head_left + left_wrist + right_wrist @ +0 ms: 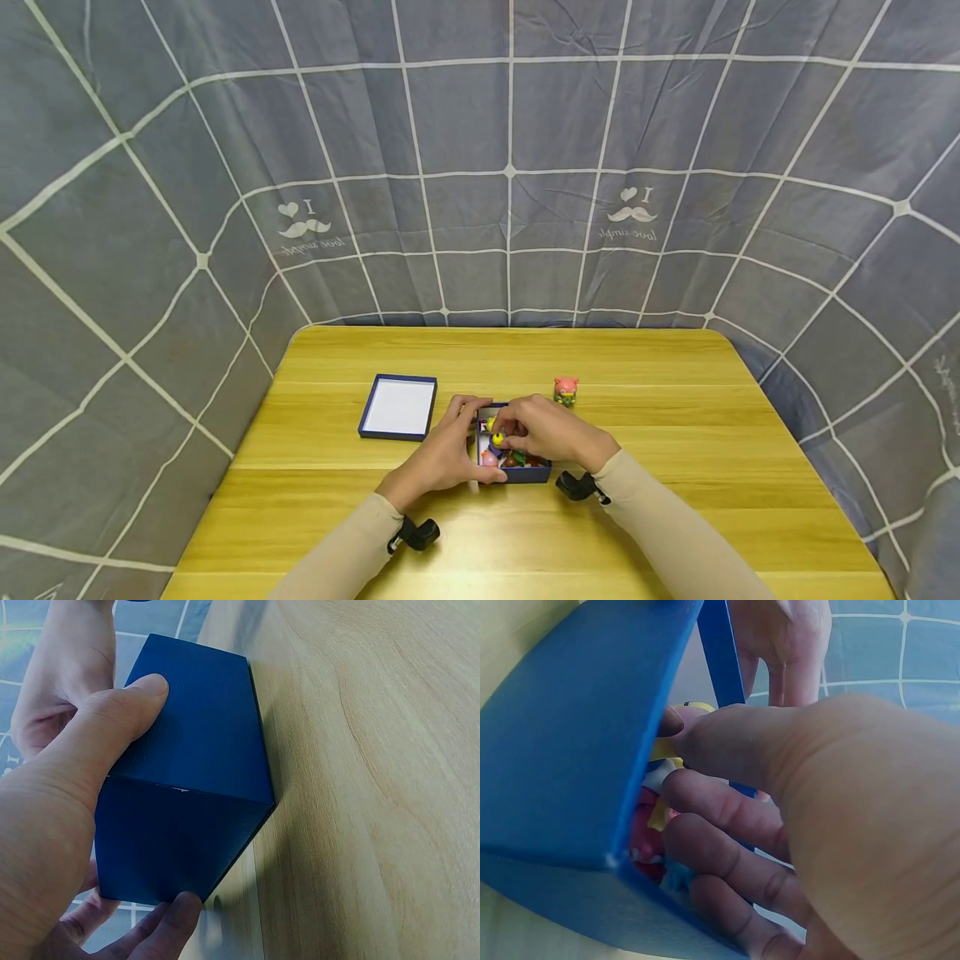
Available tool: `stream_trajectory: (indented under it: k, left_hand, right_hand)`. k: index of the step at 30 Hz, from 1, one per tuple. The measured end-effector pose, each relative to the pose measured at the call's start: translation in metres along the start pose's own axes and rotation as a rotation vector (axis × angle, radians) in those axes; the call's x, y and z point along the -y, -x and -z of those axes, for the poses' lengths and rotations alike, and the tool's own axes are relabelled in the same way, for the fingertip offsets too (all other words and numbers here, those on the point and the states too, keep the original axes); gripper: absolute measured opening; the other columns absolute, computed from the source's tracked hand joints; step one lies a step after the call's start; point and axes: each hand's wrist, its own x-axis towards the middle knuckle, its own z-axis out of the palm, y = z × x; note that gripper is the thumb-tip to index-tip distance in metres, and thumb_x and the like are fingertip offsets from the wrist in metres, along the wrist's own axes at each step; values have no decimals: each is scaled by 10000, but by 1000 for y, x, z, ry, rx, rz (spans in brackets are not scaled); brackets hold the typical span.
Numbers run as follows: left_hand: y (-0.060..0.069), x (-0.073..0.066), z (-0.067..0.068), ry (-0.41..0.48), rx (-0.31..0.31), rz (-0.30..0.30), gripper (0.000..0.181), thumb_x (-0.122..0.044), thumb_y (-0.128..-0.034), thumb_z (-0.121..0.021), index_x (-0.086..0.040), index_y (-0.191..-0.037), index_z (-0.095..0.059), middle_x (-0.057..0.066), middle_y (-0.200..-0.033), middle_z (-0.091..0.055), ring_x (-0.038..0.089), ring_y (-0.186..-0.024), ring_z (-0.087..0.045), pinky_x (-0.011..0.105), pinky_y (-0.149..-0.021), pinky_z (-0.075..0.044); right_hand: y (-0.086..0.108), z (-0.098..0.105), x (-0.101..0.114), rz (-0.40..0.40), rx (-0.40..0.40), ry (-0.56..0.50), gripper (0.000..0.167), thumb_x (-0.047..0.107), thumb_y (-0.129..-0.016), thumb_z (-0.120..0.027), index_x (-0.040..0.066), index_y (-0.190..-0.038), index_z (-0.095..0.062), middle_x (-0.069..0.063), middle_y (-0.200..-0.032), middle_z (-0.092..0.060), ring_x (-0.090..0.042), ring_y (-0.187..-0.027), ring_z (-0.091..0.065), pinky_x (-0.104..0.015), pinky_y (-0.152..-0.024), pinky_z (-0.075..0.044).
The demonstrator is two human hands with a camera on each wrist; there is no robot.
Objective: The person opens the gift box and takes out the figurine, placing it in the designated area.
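A dark blue box (527, 475) on the table holds several small colourful figures. My left hand (444, 454) grips its left side, the thumb on the near wall and the fingers at the far corner; the left wrist view shows this thumb and fingertips around the blue box (202, 727). Inside the box, my right hand (546, 429) pinches a small yellow-topped figure (497, 439). In the right wrist view the thumb and forefinger are on a yellow part, beside a red figure (646, 832) and a light blue one (676, 877).
A blue-rimmed lid (398, 407) with a white inside lies to the left of the box. A pink-headed figure (566, 391) stands behind my right hand. Grey cloth with white lines hangs beyond the wooden table (660, 375).
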Motion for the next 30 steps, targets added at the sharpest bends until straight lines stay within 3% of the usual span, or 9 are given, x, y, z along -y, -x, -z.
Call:
stream_trajectory:
  k: [10,21,30]
  left_hand:
    - [-1,2,-1,-6,-2,-9,1197,-544,-831,-1064,-165,-1777,-435,106,-1682,-468,268,-1326,-660,531,-1152,-603]
    - [-1,0,0,18,-2,1,1199,-528,-829,-1069,-133,-1773,-444,122,-1683,-467,309,-1397,-654,557,-1193,-591]
    - [0,-1,1,22,-2,0,1197,-517,-829,-1072,-136,-1774,-444,123,-1677,-472,296,-1354,-662,550,-1170,-595]
  right_hand:
    - [2,2,3,-3,-11,-5,136,155,-1075,-870,154,-1211,-868,47,-1004,-807,29,-795,-633,-212,-755,-579]
    - [4,3,3,-3,-34,1,143,142,-1069,-872,144,-1212,-868,47,-1012,-823,51,-797,-659,-200,-756,-592]
    - [4,1,2,4,-39,16,140,161,-1070,-876,154,-1210,-867,57,-1015,-814,53,-805,-656,-200,-759,-592]
